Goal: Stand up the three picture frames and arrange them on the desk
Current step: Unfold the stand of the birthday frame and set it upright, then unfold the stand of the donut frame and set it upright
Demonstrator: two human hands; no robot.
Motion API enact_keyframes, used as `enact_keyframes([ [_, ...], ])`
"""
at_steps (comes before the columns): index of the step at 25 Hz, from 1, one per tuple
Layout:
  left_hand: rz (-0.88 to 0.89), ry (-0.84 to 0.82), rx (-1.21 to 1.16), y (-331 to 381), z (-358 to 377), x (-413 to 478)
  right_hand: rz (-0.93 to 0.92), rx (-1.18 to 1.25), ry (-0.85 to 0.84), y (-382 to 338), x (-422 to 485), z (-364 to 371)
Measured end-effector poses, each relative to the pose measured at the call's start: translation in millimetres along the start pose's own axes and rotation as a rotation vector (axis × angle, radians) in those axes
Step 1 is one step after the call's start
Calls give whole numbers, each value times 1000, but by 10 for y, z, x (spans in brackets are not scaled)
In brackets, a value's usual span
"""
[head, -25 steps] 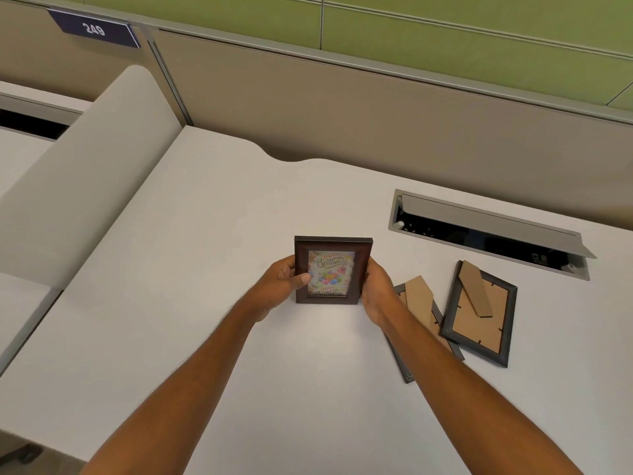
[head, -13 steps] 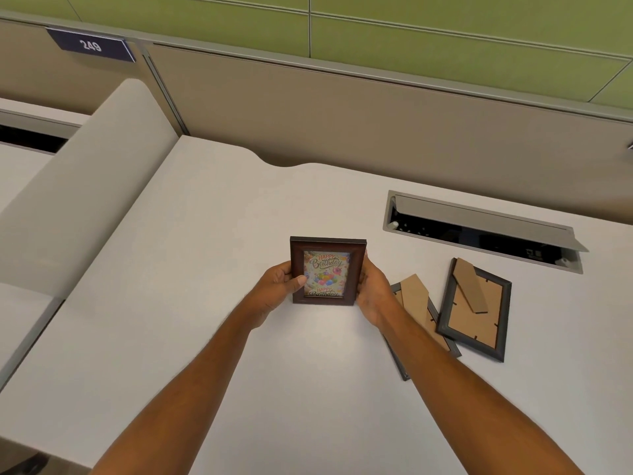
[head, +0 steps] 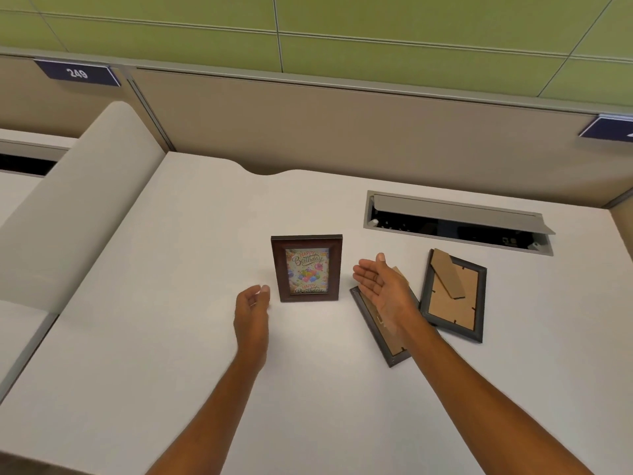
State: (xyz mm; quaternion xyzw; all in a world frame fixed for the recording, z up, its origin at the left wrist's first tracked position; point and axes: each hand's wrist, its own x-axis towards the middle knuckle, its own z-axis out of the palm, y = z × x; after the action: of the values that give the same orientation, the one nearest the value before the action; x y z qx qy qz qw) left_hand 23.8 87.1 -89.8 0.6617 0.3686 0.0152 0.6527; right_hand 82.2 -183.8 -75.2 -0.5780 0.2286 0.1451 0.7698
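Brown frame (head: pixel 306 268) is standing upright on the tabletop (head: pixel 164 303), picture side facing the camera, showing a birthday card with balloons. Nothing is touching it.

Left hand (head: pixel 251 311) is hovering just left of the brown frame's lower corner, fingers loosely curled, grasping nothing; a small gap is showing between fingertips and frame.

Right hand (head: pixel 383 286) is hovering to the right of the brown frame, palm up and fingers spread, released and grasping nothing. It is sitting above the near grey frame (head: pixel 383 332) and hiding its upper part.

Near grey frame is lying face down on the tabletop, tilted, brown backing up. Whether its stand is folded flat cannot be told under the hand.

Far grey frame (head: pixel 454 296) is lying face down just right of it, cardboard backing and stand flap showing. Their edges are looking close together or touching near the forearm; cannot tell which.

Cable tray (head: pixel 457 222) is sitting recessed in the tabletop behind the grey frames, lid propped open. Beige partition (head: pixel 342 132) is running along the far edge, with a plate (head: pixel 78 74) reading 249 at upper left.
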Motion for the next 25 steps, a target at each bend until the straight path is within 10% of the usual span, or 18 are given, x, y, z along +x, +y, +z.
enact_keyframes([
  [5, -4, 55, 22, -226, 215, -612, -57, -1, 59, 41, -378, -517],
  [18, 61, -670, 304, -180, 1747, -1397, -86, -87, 665, -46, -829, -1715],
  [25, 103, -667, 385, -244, 2247, -1486, 36, -163, 650, 58, -762, -1935],
])
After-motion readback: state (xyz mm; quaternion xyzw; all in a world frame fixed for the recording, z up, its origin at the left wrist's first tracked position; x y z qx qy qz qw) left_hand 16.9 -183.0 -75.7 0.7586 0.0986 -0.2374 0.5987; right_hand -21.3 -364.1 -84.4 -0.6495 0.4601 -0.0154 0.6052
